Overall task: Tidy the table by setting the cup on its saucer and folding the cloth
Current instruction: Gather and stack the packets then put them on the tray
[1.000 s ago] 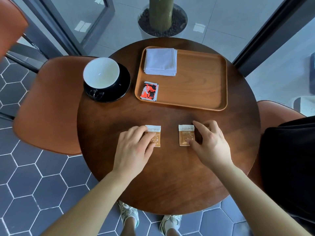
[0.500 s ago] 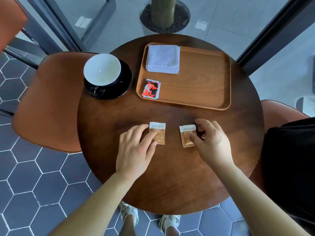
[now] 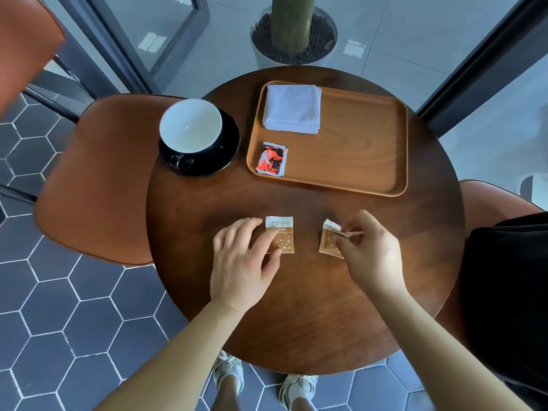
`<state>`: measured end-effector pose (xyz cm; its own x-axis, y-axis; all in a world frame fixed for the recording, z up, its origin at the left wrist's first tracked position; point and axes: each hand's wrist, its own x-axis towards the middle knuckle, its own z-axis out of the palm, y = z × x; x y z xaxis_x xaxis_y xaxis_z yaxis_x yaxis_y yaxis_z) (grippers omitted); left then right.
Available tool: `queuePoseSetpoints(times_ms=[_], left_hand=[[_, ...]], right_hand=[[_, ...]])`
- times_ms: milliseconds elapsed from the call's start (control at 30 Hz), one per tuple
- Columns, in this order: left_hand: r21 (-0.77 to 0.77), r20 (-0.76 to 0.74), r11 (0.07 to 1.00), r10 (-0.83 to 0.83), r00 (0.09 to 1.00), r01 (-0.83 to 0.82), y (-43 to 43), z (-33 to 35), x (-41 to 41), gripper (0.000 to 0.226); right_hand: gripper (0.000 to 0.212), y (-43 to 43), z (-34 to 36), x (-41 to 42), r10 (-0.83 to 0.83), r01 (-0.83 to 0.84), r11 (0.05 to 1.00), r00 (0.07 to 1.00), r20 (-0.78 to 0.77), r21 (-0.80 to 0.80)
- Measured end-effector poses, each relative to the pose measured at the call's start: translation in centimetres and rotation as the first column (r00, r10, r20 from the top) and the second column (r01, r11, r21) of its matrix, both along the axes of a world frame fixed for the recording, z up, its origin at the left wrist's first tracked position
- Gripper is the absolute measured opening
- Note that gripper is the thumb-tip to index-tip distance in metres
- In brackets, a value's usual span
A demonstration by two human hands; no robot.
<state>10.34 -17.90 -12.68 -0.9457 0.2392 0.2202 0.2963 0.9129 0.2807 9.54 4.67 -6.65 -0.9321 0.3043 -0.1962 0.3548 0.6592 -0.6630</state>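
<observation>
A black cup with a white inside (image 3: 191, 126) stands on its black saucer (image 3: 228, 149) at the table's far left. A folded white cloth (image 3: 292, 109) lies in the far left corner of the wooden tray (image 3: 355, 161). Two brown sugar packets lie on the table in front of me. My left hand (image 3: 241, 262) rests flat with its fingers on the left packet (image 3: 281, 234). My right hand (image 3: 370, 250) pinches the right packet (image 3: 327, 238) and lifts its right edge off the table.
A red and black sachet (image 3: 271, 159) lies in the tray's near left corner. The round dark wooden table (image 3: 296, 307) has orange chairs at its left (image 3: 98, 179) and right (image 3: 489, 203). A potted plant (image 3: 293, 34) stands behind the table.
My right hand has closed on the right packet and tilted it up off the table. My left hand has slid slightly onto the left packet.
</observation>
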Motion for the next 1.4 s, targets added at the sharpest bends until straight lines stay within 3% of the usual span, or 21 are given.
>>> queuePoseSetpoints(times_ms=[33,100,133,200,300,400,500,600,767,867,1100,1400], left_hand=[[0.015,0.005,1.0,0.007,1.0,-0.007,0.0,0.1,0.0,0.033],[0.048,0.016,0.999,0.024,1.0,-0.025,0.0,0.2,0.0,0.036],[0.062,0.022,0.997,0.036,0.999,-0.037,0.0,0.3,0.0,0.038],[0.084,0.035,0.995,0.06,0.998,-0.063,0.0,0.4,0.1,0.039],[0.123,0.063,0.987,0.094,0.994,-0.101,-0.2,0.6,0.1,0.039],[0.147,0.087,0.984,0.092,0.992,-0.104,-0.3,0.7,0.2,0.039],[0.146,0.093,0.984,0.084,0.992,-0.097,-0.3,0.8,0.2,0.037],[0.132,0.086,0.986,0.086,0.993,-0.097,-0.3,0.7,0.2,0.033],[0.148,0.077,0.984,0.087,0.993,-0.097,-0.3,0.7,0.1,0.034],[0.18,0.093,0.979,0.082,0.992,-0.098,-0.4,0.9,0.2,0.033],[0.216,0.111,0.972,0.076,0.991,-0.098,-0.5,1.2,0.2,0.034],[0.206,0.097,0.974,0.075,0.992,-0.094,-0.5,1.0,0.2,0.031]], right_hand=[[0.029,-0.1,0.1,-0.1,-0.078,0.084,0.987,0.996,0.046,-0.136],[0.038,-0.8,0.5,-0.3,-0.196,0.232,0.867,0.973,0.125,-0.44],[0.04,-1.2,0.6,-0.4,-0.226,0.267,0.807,0.964,0.141,-0.527],[0.039,-2.3,0.7,-1.0,-0.22,0.251,0.789,0.968,0.124,-0.561],[0.034,-4.3,0.8,-2.0,-0.104,0.134,0.851,0.991,0.087,-0.507],[0.045,-5.7,0.4,-2.5,0.105,-0.082,0.973,0.99,0.095,-0.217],[0.04,-5.5,0.4,-1.9,0.136,-0.136,0.991,0.99,0.046,0.008],[0.024,-4.7,0.1,-1.2,0.038,-0.038,0.999,0.997,0.067,0.002],[0.021,-5.5,-0.3,-1.7,-0.015,0.0,0.998,0.974,0.227,0.066],[0.019,-6.7,-0.4,-2.3,-0.012,-0.02,0.988,0.978,0.209,0.15],[0.028,-7.6,-0.4,-2.1,0.011,-0.038,0.987,0.985,0.174,0.154],[0.015,-7.8,-0.5,-3.0,0.007,0.007,0.999,0.961,0.276,-0.049]])
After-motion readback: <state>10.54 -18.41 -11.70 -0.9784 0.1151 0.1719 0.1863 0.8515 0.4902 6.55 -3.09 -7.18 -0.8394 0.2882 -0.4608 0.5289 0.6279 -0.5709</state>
